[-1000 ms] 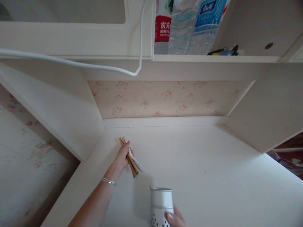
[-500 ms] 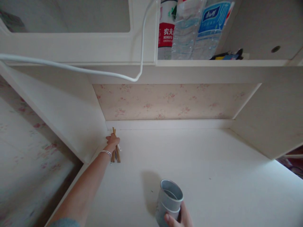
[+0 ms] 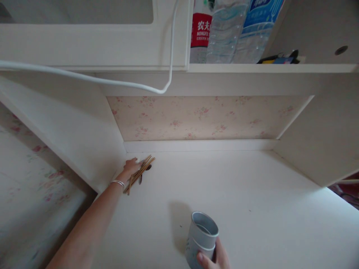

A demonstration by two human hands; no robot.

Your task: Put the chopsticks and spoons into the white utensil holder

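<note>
At the back left of the white desktop, my left hand (image 3: 131, 166) lies beside a loose bundle of wooden chopsticks (image 3: 140, 173). Its fingers look loosened and apart, though partly blurred. The chopsticks slant up to the right, and a dark spoon bowl (image 3: 148, 167) pokes out from under them. At the front, my right hand (image 3: 215, 257) grips a grey metal cylinder holder (image 3: 199, 239) from its right side, thumb across the front. The holder tilts slightly and has small holes in its wall. Its rim faces up; the bottom is out of frame.
Above hangs a white shelf (image 3: 252, 68) with plastic water bottles (image 3: 227, 33) and small dark items on it. A white cable (image 3: 117, 83) droops in front of the cabinet. Side panels bound the white desktop (image 3: 238, 186) left and right, with floral wallpaper (image 3: 196, 117) behind.
The chopsticks have gone from nearly upright in my left hand's grasp to lying slanted right, and the hand has loosened at their left. My right hand still holds the holder.
</note>
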